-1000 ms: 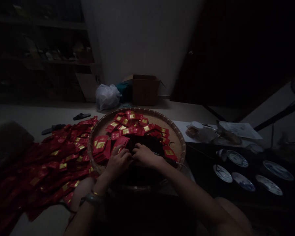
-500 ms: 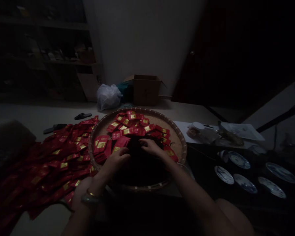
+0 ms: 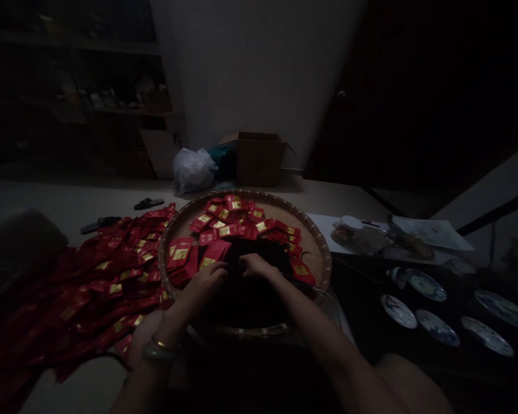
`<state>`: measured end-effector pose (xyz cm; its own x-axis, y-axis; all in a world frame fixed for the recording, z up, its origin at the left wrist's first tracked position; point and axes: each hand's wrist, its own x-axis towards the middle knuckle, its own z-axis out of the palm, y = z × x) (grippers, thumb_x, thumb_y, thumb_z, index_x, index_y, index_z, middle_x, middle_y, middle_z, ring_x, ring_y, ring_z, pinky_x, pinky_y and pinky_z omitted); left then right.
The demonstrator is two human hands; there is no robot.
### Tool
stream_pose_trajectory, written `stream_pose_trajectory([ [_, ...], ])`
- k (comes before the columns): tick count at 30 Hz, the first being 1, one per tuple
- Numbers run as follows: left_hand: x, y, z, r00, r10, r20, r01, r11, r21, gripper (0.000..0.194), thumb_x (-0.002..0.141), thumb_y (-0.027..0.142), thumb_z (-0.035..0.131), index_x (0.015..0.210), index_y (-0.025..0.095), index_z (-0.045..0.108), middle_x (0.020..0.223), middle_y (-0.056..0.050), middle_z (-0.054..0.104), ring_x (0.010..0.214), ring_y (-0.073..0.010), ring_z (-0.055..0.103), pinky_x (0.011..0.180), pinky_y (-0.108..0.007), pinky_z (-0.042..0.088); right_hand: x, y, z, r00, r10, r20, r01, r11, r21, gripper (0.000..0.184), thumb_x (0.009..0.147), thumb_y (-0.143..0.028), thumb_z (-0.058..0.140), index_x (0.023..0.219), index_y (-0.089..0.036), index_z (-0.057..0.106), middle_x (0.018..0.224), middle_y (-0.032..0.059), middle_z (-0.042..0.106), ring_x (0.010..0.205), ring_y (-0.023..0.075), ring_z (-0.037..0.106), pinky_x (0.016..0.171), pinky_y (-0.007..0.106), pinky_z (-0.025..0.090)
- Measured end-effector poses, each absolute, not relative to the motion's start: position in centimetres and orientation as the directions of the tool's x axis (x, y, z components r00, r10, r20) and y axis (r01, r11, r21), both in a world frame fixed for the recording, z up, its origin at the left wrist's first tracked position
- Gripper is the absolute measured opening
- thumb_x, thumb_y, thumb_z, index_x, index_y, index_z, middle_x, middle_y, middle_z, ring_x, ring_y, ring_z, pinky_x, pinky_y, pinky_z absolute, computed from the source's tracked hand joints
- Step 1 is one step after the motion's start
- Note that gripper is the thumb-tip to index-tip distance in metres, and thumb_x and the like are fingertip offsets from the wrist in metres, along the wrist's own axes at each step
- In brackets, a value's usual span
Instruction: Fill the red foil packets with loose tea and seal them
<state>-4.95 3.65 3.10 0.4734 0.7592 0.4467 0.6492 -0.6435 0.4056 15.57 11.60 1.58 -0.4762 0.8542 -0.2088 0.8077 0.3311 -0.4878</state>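
Note:
My left hand [image 3: 205, 283] and my right hand [image 3: 254, 266] sit close together over a dark heap of what look like dried tea leaves [image 3: 246, 305]. The heap lies in a round woven bamboo tray [image 3: 313, 253]. My left fingertips are at the heap's edge, next to a red sachet with a gold label [image 3: 214, 253]. More of these sachets [image 3: 235, 221] lie overlapping across the tray's far half. A large spread of red sachets [image 3: 106, 287] covers the surface left of the tray. Neither hand clearly holds anything.
A cardboard box [image 3: 258, 160] and a plastic bag [image 3: 193, 171] stand beyond the tray. To the right are papers [image 3: 431, 233] and several blue-and-white dishes [image 3: 425, 285]. Slippers [image 3: 149, 203] lie behind the sachets, and shelves [image 3: 95, 103] stand in the dark at back left.
My right hand has moved left and down over the heap, closer to my left hand. The whole view has drifted slightly, with the scene shifting right.

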Motion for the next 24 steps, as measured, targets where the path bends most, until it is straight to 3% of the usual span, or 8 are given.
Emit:
stream_pose_trajectory([
  [4, -5.0, 4.5, 2.1, 0.5, 0.744, 0.443, 0.665, -0.657, 0.354, 0.019, 0.086, 0.016, 0.047, 0.093, 0.022, 0.065, 0.115, -0.007, 0.063, 0.103, -0.0181, 0.061, 0.087, -0.031, 0.052, 17.6, 11.4, 4.3, -0.405, 0.91, -0.089, 0.756, 0.278, -0.593, 0.027, 0.068, -0.012, 0.058, 0.095, -0.015, 0.062, 0.089, 0.0027, 0.065, 0.074, 0.0123, 0.06, 0.061, 0.02, 0.047],
  [8, -4.7, 5.2, 1.8, 0.485, 0.745, 0.458, 0.662, -0.655, 0.365, 0.019, 0.084, 0.018, 0.05, 0.094, 0.023, 0.067, 0.113, -0.008, 0.064, 0.101, -0.0192, 0.061, 0.086, -0.032, 0.052, 17.6, 10.0, 7.7, -0.444, 0.896, 0.021, 0.433, 0.234, -0.87, 0.027, 0.068, -0.016, 0.059, 0.095, -0.016, 0.062, 0.078, -0.0015, 0.063, 0.055, 0.0081, 0.054, 0.045, 0.017, 0.042],
  [10, -4.5, 5.3, 2.0, 0.477, 0.748, 0.46, 0.643, -0.655, 0.398, 0.023, 0.084, 0.018, 0.051, 0.099, 0.024, 0.067, 0.111, -0.007, 0.064, 0.099, -0.0189, 0.062, 0.084, -0.03, 0.052, 16.7, 9.1, 8.8, -0.5, 0.865, 0.029, 0.342, 0.228, -0.912, 0.027, 0.065, -0.014, 0.06, 0.092, -0.017, 0.064, 0.072, -0.003, 0.062, 0.055, 0.0082, 0.054, 0.045, 0.017, 0.043],
  [15, -4.5, 5.1, 2.2, 0.464, 0.772, 0.433, 0.65, -0.629, 0.426, 0.023, 0.084, 0.018, 0.051, 0.098, 0.026, 0.068, 0.108, -0.005, 0.065, 0.095, -0.018, 0.062, 0.083, -0.029, 0.052, 15.2, 7.3, 9.7, -0.51, 0.856, 0.083, 0.385, 0.314, -0.868, 0.034, 0.066, -0.006, 0.061, 0.097, -0.017, 0.067, 0.083, 0.0009, 0.07, 0.074, 0.0137, 0.064, 0.067, 0.023, 0.05],
  [19, -4.4, 4.6, 2.5, 0.422, 0.742, 0.52, 0.698, -0.632, 0.336, 0.022, 0.087, 0.016, 0.046, 0.094, 0.022, 0.066, 0.109, -0.007, 0.063, 0.099, -0.0193, 0.06, 0.084, -0.032, 0.051, 15.1, 6.5, 9.7, -0.671, 0.734, 0.107, 0.484, 0.543, -0.687, 0.029, 0.073, -0.005, 0.057, 0.096, -0.017, 0.07, 0.094, 0.0056, 0.072, 0.087, 0.0173, 0.066, 0.082, 0.029, 0.047],
  [22, -4.1, 3.9, 3.3, 0.442, 0.68, 0.585, 0.69, -0.674, 0.262, 0.023, 0.089, 0.015, 0.044, 0.098, 0.022, 0.064, 0.106, -0.007, 0.064, 0.096, -0.019, 0.058, 0.082, -0.032, 0.051, 15.2, 6.3, 9.7, -0.752, 0.657, 0.059, 0.523, 0.648, -0.553, 0.026, 0.073, -0.006, 0.059, 0.091, -0.019, 0.072, 0.093, 0.006, 0.073, 0.088, 0.0187, 0.065, 0.084, 0.03, 0.045],
  [24, -3.9, 3.3, 3.9, 0.453, 0.655, 0.605, 0.692, -0.686, 0.224, 0.02, 0.089, 0.014, 0.045, 0.095, 0.021, 0.063, 0.1, -0.007, 0.064, 0.095, -0.0203, 0.057, 0.081, -0.033, 0.051, 15.6, 6.4, 9.6, -0.715, 0.694, 0.078, 0.52, 0.604, -0.604, 0.024, 0.075, -0.008, 0.059, 0.091, -0.019, 0.073, 0.092, 0.0053, 0.073, 0.086, 0.0179, 0.066, 0.079, 0.027, 0.046],
])
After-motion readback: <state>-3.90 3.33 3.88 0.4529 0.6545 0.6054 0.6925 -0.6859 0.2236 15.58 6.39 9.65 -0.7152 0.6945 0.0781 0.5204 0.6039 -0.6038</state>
